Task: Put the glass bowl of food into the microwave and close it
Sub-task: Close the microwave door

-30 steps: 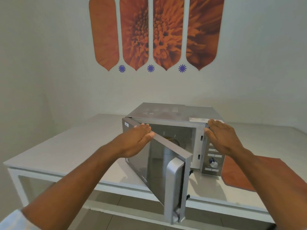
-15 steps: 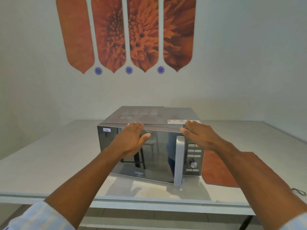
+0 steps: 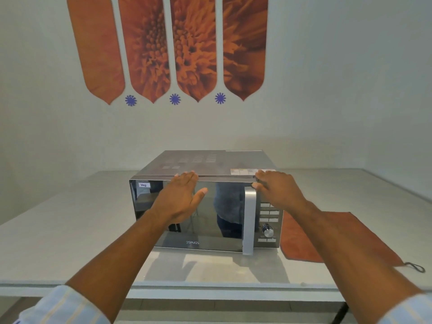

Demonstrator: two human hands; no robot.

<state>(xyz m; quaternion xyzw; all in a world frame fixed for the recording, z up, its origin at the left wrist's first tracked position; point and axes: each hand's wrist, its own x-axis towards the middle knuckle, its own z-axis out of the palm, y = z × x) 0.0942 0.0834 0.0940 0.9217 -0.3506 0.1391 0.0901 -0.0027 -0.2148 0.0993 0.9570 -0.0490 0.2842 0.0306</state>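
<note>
The left hand point(image 3: 180, 199) lies flat and open against the upper part of the microwave door point(image 3: 187, 213), fingers point(image 3: 187, 177) stretched out and reaching the door's top edge, thumb spread to the right; it grips nothing. The right hand point(image 3: 277, 190) is also open, palm down, resting on the top front corner of the microwave point(image 3: 210, 164), just above the vertical silver door handle point(image 3: 249, 220) and the control panel point(image 3: 268, 220); its fingertips touch the upper edge there and it holds nothing either. Both forearms reach forward from striped pale sleeves point(image 3: 63, 305) at the lower corners.

The microwave stands on the pale bench point(image 3: 58, 230), its door shut flush with the body. The dark mirrored door glass reflects the room, so the inside cannot be made out and the glass bowl of food cannot be seen. A small white label reading "Veg" point(image 3: 143, 184) sits at the door's top left corner, and "25PM2S" point(image 3: 192, 242) is printed along the bottom. The panel carries rows of buttons and a round knob point(image 3: 268, 230).

An orange cloth point(image 3: 304, 244) with a dark loop lies on the bench just right of the microwave, partly covered by the right forearm. On the wall behind hangs an orange flower decal point(image 3: 173, 47) split into four pointed panels.
</note>
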